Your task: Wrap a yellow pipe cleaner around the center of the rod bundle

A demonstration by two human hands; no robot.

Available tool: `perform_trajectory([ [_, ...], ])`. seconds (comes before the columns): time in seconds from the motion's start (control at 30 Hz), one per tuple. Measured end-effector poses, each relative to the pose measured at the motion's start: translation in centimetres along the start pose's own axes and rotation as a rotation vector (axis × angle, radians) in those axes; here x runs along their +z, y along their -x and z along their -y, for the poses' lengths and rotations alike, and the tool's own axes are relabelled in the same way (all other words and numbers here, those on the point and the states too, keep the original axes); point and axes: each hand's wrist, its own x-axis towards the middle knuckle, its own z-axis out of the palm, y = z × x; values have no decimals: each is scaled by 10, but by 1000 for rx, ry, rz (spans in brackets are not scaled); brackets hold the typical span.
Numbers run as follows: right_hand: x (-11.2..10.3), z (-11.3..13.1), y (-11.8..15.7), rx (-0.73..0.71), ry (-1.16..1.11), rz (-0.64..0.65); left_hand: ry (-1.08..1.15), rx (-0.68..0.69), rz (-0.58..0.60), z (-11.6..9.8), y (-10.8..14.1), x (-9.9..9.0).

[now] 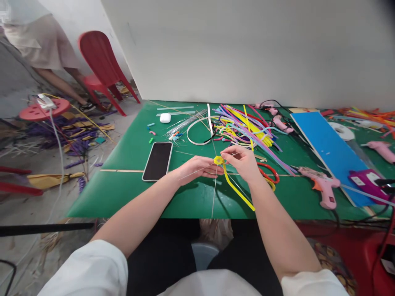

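A small yellow pipe cleaner coil (218, 160) is wound round the centre of a frame of thin wires (213, 193), which spread outward like spokes. My left hand (199, 166) is closed on this wire frame from the left, its fingers behind and under the coil. At the coil's right side, my right hand (242, 161) pinches thumb and forefinger together on what looks like one wire spoke. From the coil a loose yellow pipe cleaner tail (239, 191) slants down toward my right forearm. The fingertips partly hide the wires.
A phone (158, 161) lies left of my hands, with a white earbud case (165, 118) behind. Beyond are many coloured pipe cleaners (256, 127). To the right are a pink glue gun (322, 185) and a blue board (327, 148). A person (46, 45) stands near a red chair (100, 61).
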Motion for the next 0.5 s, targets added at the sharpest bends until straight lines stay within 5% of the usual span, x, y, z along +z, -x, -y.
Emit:
perform_trajectory([
  [0.27,4,-3,2,-36,81,121,-330,70,-218,-1,3,13],
  [0.5,3,-4,2,43,120,222,-526,108,-287,3,1,10],
])
